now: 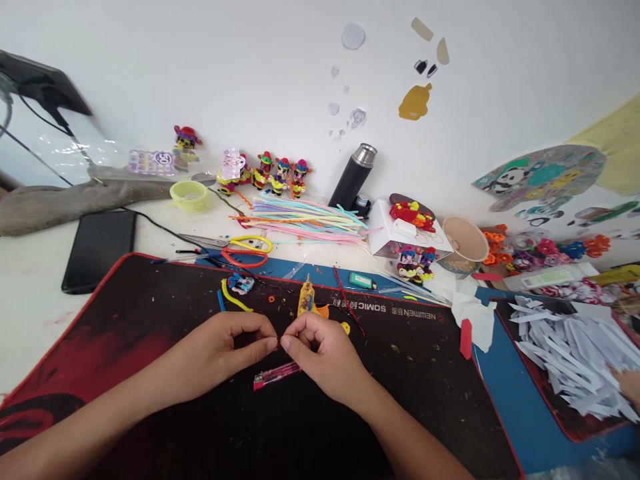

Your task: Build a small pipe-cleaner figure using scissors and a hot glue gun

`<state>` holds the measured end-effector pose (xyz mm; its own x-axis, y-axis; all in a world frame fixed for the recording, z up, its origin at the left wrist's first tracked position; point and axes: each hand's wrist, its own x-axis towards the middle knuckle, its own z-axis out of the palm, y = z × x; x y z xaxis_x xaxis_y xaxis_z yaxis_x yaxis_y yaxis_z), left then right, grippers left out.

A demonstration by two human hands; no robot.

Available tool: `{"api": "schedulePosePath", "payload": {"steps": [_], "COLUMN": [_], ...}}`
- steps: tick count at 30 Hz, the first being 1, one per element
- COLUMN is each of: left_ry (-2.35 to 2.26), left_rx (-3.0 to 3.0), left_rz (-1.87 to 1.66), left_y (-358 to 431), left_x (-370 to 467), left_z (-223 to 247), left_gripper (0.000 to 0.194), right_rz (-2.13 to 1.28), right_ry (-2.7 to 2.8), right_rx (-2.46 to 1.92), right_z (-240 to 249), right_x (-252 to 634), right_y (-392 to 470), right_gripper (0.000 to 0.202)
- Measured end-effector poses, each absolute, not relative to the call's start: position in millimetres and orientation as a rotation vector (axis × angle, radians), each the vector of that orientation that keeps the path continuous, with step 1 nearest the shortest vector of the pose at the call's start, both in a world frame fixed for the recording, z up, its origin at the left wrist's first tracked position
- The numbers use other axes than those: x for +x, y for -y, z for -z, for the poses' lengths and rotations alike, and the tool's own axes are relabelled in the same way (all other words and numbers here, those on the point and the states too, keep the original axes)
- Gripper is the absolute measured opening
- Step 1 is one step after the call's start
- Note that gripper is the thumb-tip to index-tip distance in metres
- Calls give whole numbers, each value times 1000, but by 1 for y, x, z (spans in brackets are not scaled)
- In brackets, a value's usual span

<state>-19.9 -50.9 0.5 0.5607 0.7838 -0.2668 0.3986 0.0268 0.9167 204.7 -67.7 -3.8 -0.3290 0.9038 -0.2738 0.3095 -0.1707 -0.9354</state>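
Above the black mat (410, 400), my left hand (225, 347) and my right hand (325, 353) come together at the fingertips. Each pinches thumb against fingers; whatever lies between them is too small to make out. A yellow glue gun (306, 298) is just beyond my right hand. Partly under that hand lies a red-pink lighter or cutter (276, 375). Short yellow (235, 297) and blue (221, 301) fuzzy stems rest past my left hand, beside a small blue figure piece (241, 283).
Pastel pipe cleaners (305, 220), scissors (245, 250), a phone (100, 250) and a black flask (353, 177) stand or lie toward the wall. Paper strips (575, 353) cover a second mat at right, where another person's hand (627, 387) shows.
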Motion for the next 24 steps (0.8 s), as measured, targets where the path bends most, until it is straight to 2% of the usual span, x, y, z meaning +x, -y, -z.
{"api": "schedulePosePath", "payload": {"steps": [13, 19, 24], "left_ry": [-973, -1140, -1048], "left_rx": [1452, 1729, 2079], "left_rz": [-394, -644, -784], "left_y": [42, 52, 63], "left_x": [-20, -18, -12], "left_z": [5, 0, 4], "left_gripper": [48, 28, 13], "right_rz": [-1565, -1536, -1543], "right_ry": [1579, 1605, 1606], "right_rx": [-1406, -1432, -1420], "right_z": [3, 5, 6], "right_x": [206, 208, 207], "right_y": [65, 63, 61], "right_gripper": [12, 10, 9]}}
